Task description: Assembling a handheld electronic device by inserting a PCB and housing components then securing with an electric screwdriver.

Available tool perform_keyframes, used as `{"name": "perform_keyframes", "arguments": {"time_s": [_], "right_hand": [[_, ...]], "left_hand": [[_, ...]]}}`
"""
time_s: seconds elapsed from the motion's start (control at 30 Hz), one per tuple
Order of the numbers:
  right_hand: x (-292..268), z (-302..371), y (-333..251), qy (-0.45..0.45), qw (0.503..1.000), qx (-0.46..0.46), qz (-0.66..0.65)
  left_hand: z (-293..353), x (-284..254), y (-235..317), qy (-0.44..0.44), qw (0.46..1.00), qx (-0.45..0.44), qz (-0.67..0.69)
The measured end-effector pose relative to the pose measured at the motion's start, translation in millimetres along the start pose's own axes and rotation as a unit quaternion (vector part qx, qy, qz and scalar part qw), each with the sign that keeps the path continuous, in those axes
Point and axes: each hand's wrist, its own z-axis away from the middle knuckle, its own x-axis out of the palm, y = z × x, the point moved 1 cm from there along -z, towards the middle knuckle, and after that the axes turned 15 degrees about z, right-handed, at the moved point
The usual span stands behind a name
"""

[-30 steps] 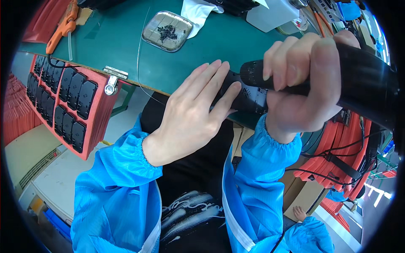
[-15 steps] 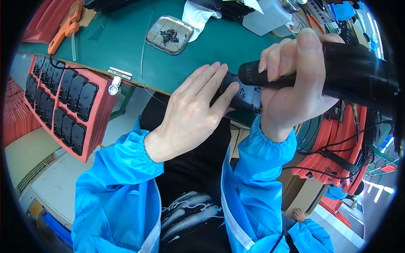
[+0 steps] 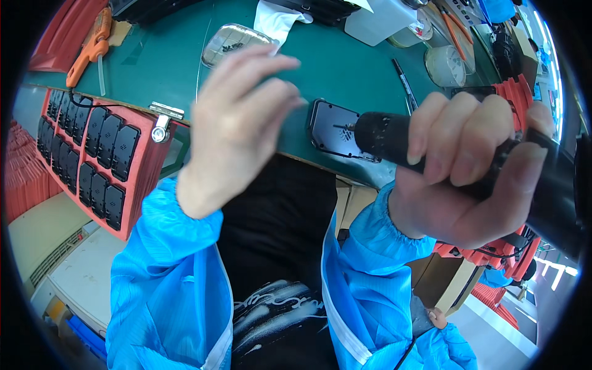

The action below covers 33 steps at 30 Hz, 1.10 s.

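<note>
In my right hand [image 3: 475,160] is a black electric screwdriver [image 3: 394,139], my fingers wrapped round its body. Its thin bit points left, over a dark flat casing [image 3: 333,126] with a speaker-like hole pattern, which lies on the green bench top near its front edge. My left hand [image 3: 237,117] is raised to the left of the casing, smeared by motion, with its fingers apart and nothing visible in them. Just beyond those fingers sits a small clear dish [image 3: 216,52] of tiny dark screws, partly hidden by the hand.
A red foam tray [image 3: 139,179] of black casings stands at the bench's left edge, near a metal clamp [image 3: 163,120]. An orange glue gun [image 3: 92,55] lies at the far left. A black pen [image 3: 404,83], a white container [image 3: 379,24] and a cup [image 3: 445,66] are at the right.
My left hand has left the casing and moved left and up toward the dish. The screwdriver has shifted right and lower, baring the casing and the bit.
</note>
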Motion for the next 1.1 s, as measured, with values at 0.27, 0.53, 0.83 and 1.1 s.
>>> {"name": "perform_keyframes", "arguments": {"time_s": [0.27, 0.53, 0.83, 1.1], "right_hand": [[5, 21, 4, 0.054, 0.99, 0.062, 0.111], [9, 26, 8, 0.056, 0.983, 0.06, 0.162], [12, 24, 16, 0.079, 0.964, 0.013, 0.254], [22, 22, 6, 0.08, 0.954, 0.053, 0.284]], "left_hand": [[-14, -15, -5, -0.1, 0.992, -0.062, 0.047], [-5, 33, 15, -0.192, 0.972, -0.044, 0.129], [0, 34, 15, -0.186, 0.967, -0.029, 0.169], [2, 35, 14, -0.17, 0.964, -0.056, 0.196]]}}
